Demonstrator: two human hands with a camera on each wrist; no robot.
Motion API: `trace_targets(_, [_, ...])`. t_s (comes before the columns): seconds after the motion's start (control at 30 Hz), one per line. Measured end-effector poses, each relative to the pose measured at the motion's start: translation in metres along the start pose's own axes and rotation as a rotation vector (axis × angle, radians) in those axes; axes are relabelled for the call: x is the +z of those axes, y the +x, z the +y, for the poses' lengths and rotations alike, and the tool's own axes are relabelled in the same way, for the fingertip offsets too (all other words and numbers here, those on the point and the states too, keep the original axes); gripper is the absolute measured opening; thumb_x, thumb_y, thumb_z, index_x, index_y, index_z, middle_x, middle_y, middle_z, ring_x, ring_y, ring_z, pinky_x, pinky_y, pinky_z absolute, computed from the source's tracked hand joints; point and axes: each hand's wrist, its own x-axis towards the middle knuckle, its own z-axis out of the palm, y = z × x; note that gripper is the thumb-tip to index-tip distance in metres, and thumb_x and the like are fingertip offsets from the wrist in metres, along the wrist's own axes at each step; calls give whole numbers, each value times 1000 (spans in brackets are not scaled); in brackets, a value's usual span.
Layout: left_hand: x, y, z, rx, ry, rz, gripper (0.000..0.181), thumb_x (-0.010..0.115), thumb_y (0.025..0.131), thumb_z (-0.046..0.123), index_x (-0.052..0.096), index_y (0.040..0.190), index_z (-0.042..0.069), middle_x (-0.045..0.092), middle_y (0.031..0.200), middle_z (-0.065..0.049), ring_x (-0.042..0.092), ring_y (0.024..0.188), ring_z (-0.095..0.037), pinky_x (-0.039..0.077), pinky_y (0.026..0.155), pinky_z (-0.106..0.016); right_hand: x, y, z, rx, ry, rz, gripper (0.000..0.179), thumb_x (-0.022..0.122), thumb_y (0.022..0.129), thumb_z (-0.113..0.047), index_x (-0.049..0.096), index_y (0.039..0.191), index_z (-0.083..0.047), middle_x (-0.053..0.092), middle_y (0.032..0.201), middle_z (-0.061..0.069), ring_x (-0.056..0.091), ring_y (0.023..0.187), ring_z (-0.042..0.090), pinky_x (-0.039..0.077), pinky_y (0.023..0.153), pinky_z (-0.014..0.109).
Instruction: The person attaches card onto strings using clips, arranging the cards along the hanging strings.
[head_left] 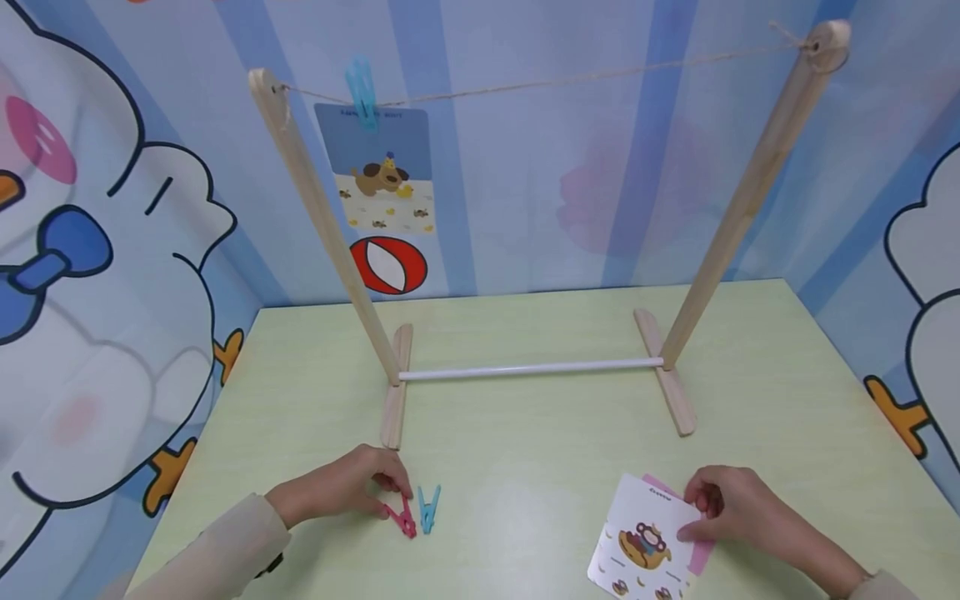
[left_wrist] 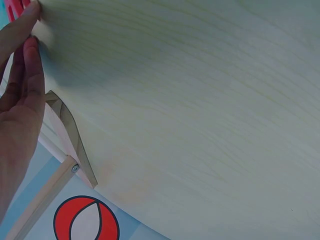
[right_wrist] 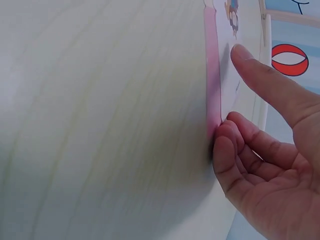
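In the head view my left hand (head_left: 352, 482) pinches the legs of a pink clothespin (head_left: 405, 521) between thumb and fingertips, low over the table. Close beside it lies a light blue clothespin (head_left: 428, 508). At the right, my right hand (head_left: 738, 512) is at the edge of a white card (head_left: 633, 529) with a monkey and banana picture. Its thumb lies over the card and its curled fingers meet the side. A pink card (head_left: 701, 557) sticks out underneath. The right wrist view shows the right hand (right_wrist: 270, 135) at the cards' edge; the left wrist view shows only a bit of the pink clothespin (left_wrist: 15, 9).
A wooden stand with a left post (head_left: 322, 225), a right post (head_left: 750, 200) and a white crossbar (head_left: 532, 369) stands behind the hands. A string (head_left: 562, 82) spans the posts. A blue clothespin (head_left: 362, 92) holds a dog card (head_left: 382, 171) on it, near the left post.
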Motion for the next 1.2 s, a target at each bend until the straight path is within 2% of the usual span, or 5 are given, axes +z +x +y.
trace_targets(0.27, [-1, 1, -1, 2, 7, -3, 28, 77, 72, 13, 69, 98, 21, 60, 94, 11, 56, 85, -10, 49, 80, -24, 4, 2, -2, 24, -37, 34, 41, 86, 58, -28, 58, 78, -8, 48, 66, -3, 43, 59, 6, 40, 50, 20])
trace_targets(0.63, [1, 1, -4, -5, 1, 2, 28, 78, 72, 17, 69, 97, 23, 60, 93, 11, 56, 84, -10, 49, 79, -23, 4, 1, -3, 70, -15, 43, 41, 87, 56, -26, 57, 77, -7, 47, 65, -1, 42, 60, 7, 37, 51, 21])
trace_targets(0.87, [1, 0, -5, -16, -1, 12, 27, 78, 72, 17, 69, 96, 22, 61, 93, 11, 56, 84, -10, 49, 79, -23, 5, 1, -3, 129, -27, 64, 44, 89, 53, -25, 56, 76, -7, 48, 68, 0, 44, 64, 12, 39, 53, 22])
trace_targets(1.1, [-4, -1, -3, -13, -8, 20, 27, 78, 72, 17, 69, 97, 21, 62, 94, 11, 57, 86, -12, 50, 80, -25, 5, 4, -5, 172, 3, 42, 44, 88, 54, -23, 54, 77, -8, 48, 67, 0, 45, 64, 14, 40, 51, 22])
trace_targets(1.2, [-7, -3, -1, -8, -2, 30, 26, 78, 73, 19, 69, 97, 21, 62, 95, 11, 57, 87, -14, 50, 81, -26, 5, 5, -4, 164, 8, 33, 44, 88, 54, -22, 56, 80, -8, 47, 68, 0, 44, 63, 14, 38, 51, 22])
